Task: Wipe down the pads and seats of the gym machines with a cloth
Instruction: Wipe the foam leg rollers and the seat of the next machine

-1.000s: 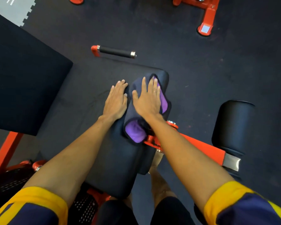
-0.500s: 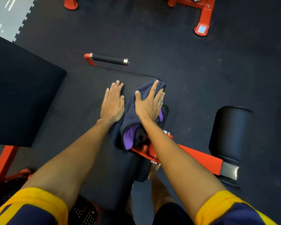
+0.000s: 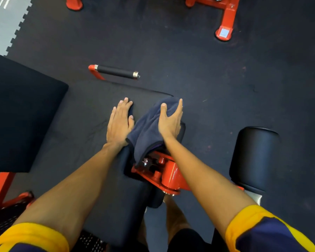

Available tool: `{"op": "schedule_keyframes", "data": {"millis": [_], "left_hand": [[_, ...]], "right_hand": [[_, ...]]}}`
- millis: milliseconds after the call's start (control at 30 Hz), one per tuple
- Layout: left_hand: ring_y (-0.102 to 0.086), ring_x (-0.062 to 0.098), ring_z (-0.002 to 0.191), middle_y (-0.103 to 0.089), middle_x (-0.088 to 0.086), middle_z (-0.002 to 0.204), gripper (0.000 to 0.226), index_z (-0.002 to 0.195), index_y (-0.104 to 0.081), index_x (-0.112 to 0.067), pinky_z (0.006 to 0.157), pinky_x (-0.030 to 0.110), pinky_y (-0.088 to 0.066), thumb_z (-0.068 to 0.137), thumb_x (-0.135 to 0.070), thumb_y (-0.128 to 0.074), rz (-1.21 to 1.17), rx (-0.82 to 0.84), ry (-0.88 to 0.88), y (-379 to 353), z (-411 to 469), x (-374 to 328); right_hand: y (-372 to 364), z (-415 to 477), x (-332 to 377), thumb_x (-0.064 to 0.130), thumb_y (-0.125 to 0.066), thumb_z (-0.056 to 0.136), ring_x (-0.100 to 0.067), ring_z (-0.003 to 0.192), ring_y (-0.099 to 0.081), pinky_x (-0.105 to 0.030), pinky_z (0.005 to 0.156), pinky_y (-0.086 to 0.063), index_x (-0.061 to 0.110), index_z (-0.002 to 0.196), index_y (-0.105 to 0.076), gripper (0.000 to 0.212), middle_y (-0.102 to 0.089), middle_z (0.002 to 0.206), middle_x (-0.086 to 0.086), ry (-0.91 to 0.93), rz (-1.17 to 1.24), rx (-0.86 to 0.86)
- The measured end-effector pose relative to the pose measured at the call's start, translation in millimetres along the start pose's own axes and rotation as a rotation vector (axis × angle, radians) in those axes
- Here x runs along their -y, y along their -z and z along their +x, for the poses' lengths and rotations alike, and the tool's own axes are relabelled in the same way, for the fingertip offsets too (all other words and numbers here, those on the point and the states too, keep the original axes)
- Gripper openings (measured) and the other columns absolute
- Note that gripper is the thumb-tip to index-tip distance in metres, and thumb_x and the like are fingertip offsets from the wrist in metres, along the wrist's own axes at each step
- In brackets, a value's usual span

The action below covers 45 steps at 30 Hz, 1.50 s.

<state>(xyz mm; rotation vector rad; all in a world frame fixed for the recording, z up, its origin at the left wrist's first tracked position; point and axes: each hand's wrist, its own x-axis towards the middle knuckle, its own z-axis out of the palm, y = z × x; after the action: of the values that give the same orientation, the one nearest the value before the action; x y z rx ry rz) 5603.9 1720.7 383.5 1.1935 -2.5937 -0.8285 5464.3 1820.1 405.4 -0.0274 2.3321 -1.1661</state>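
A black seat pad of a red-framed gym machine fills the middle of the head view. My left hand lies flat on it with straight fingers. Right beside it a dark blue cloth with a purple underside is draped over the pad's right edge. My right hand presses on the cloth, thumb spread on top and fingers wrapping down over the pad's side. The cloth's lower end hangs over the red bracket.
A large black back pad stands at the left. A black roller pad sits at the right on the red arm. A black-grip handle lies beyond the seat. Red machine feet stand on the dark rubber floor at the top.
My right hand has slid the cloth toward the pad's right edge and turned over the side; the purple underside is now almost hidden. My left hand has stayed flat on the seat.
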Motion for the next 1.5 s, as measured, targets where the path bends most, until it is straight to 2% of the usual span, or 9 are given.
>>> {"op": "schedule_keyframes", "data": {"millis": [167, 300, 500, 567, 733, 967, 1233, 1367, 1500], "left_hand": [[-0.017, 0.013, 0.154, -0.028, -0.002, 0.165, 0.054, 0.153, -0.038, -0.015, 0.127, 0.035, -0.010, 0.100, -0.011, -0.044, -0.030, -0.015, -0.014, 2, -1, 0], [-0.017, 0.012, 0.154, -0.028, -0.003, 0.165, 0.055, 0.153, -0.038, -0.017, 0.127, 0.035, -0.010, 0.098, -0.011, -0.042, -0.024, -0.009, -0.003, 2, -1, 1], [-0.019, 0.012, 0.153, -0.030, -0.002, 0.164, 0.056, 0.152, -0.040, -0.016, 0.127, 0.036, -0.011, 0.096, -0.012, -0.040, -0.044, -0.018, 0.014, 2, -2, 0], [-0.020, 0.012, 0.153, -0.031, -0.002, 0.164, 0.056, 0.152, -0.041, -0.016, 0.127, 0.036, -0.011, 0.096, -0.014, -0.038, -0.057, -0.029, 0.015, 0, -1, -1], [-0.017, 0.010, 0.154, -0.029, -0.003, 0.164, 0.052, 0.152, -0.040, -0.016, 0.127, 0.035, -0.010, 0.101, -0.010, -0.041, -0.096, -0.009, -0.001, -2, -3, 3], [-0.016, 0.011, 0.154, -0.028, -0.002, 0.165, 0.053, 0.154, -0.038, -0.016, 0.127, 0.035, -0.009, 0.101, -0.021, -0.032, -0.054, 0.006, -0.019, 4, 0, 4], [-0.017, 0.012, 0.154, -0.028, -0.002, 0.165, 0.053, 0.154, -0.038, -0.017, 0.127, 0.036, -0.010, 0.101, -0.017, -0.037, -0.023, -0.019, -0.029, 0, 1, 7], [-0.011, 0.015, 0.156, -0.022, 0.002, 0.167, 0.054, 0.156, -0.034, -0.017, 0.127, 0.038, -0.008, 0.102, -0.020, -0.036, 0.021, -0.035, -0.005, -4, -3, 6], [-0.007, 0.015, 0.156, -0.018, 0.001, 0.168, 0.056, 0.158, -0.029, -0.019, 0.128, 0.041, -0.007, 0.103, -0.026, -0.034, 0.085, -0.034, 0.037, -2, 0, 6]], "right_hand": [[21, 58, 13, 0.034, -0.054, 0.103, -0.024, 0.146, -0.039, -0.036, 0.120, -0.030, 0.020, 0.154, -0.042, 0.054, -0.041, 0.160, -0.003, 0.143, -0.054, 0.236], [34, 41, 9, 0.029, -0.057, 0.094, -0.028, 0.155, -0.012, -0.041, 0.126, -0.014, 0.034, 0.156, -0.037, 0.066, -0.012, 0.170, -0.001, 0.449, -0.375, 0.323], [10, -12, 10, 0.062, -0.054, 0.095, -0.037, 0.155, -0.012, -0.051, 0.125, -0.018, 0.025, 0.164, -0.001, 0.094, -0.002, 0.171, -0.009, 0.113, -0.361, 0.143], [-3, 1, 21, 0.067, -0.058, 0.088, -0.038, 0.150, -0.027, -0.053, 0.118, -0.031, 0.027, 0.162, -0.014, 0.095, -0.017, 0.168, -0.007, 0.072, -0.304, 0.039], [-14, 47, 49, 0.050, -0.049, 0.093, -0.036, 0.125, -0.052, -0.048, 0.099, -0.044, 0.017, 0.123, -0.066, 0.049, -0.061, 0.129, -0.003, 0.203, -0.551, -0.021], [-7, -18, -21, 0.053, -0.033, 0.101, -0.037, 0.157, 0.002, -0.063, 0.124, -0.005, 0.032, 0.161, -0.026, 0.064, -0.009, 0.172, 0.000, 0.707, -0.808, 0.118], [-31, 31, 38, 0.053, -0.029, 0.106, -0.025, 0.156, -0.017, -0.064, 0.122, -0.007, 0.027, 0.158, -0.034, 0.058, -0.036, 0.162, 0.005, 0.497, -0.840, 0.105], [-19, 9, 17, 0.050, -0.017, 0.105, -0.024, 0.156, -0.017, -0.064, 0.123, -0.002, 0.018, 0.160, -0.032, 0.064, -0.029, 0.167, 0.002, 0.838, -0.971, 0.183], [24, 4, -15, 0.056, -0.032, 0.102, -0.025, 0.158, -0.009, -0.056, 0.126, -0.005, 0.023, 0.161, -0.028, 0.068, -0.017, 0.170, -0.002, 1.057, -0.990, 0.295]]}}
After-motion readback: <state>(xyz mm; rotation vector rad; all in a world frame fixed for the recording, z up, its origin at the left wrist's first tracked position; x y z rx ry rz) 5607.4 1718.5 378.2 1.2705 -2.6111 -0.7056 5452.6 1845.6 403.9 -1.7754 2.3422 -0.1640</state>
